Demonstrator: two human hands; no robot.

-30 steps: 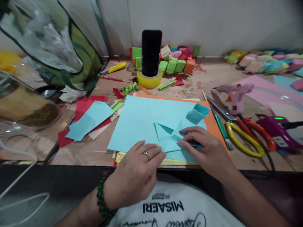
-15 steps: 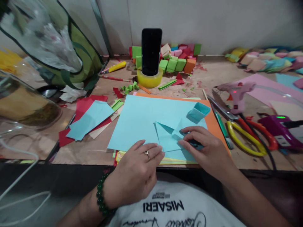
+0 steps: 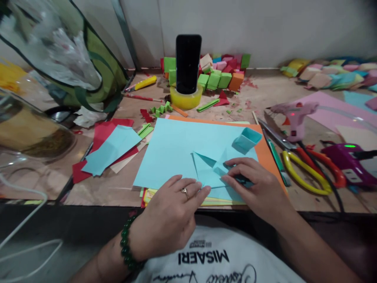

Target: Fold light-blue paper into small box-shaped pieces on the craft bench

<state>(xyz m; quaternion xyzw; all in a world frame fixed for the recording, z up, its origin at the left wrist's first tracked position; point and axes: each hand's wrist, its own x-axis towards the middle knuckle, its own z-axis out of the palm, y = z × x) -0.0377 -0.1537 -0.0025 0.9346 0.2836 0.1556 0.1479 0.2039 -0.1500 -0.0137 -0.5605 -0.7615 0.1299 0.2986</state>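
Note:
A partly folded light-blue paper (image 3: 207, 175) lies on a stack of paper whose top is a light-blue sheet (image 3: 167, 147). My left hand (image 3: 175, 210) rests flat at the front edge of the stack, fingers stretched out, the tips touching the lower left corner of the folded paper. My right hand (image 3: 257, 182) pinches the folded paper's right side between thumb and index finger, where a flap stands raised. The other right fingers are curled and partly hidden. Just behind my right hand sits a folded light-blue paper box (image 3: 246, 140) with its top open.
A phone (image 3: 188, 65) stands in a yellow tape roll (image 3: 186, 98) before a pile of paper cubes (image 3: 218, 78). Scissors (image 3: 306, 173) and a pink glue gun (image 3: 296, 118) lie right. Paper cut-offs (image 3: 112, 149) and a glass container (image 3: 35, 129) are left.
My left thumb has slid slightly to the right along the front edge of the folded paper. My right hand keeps its pinch in the same place.

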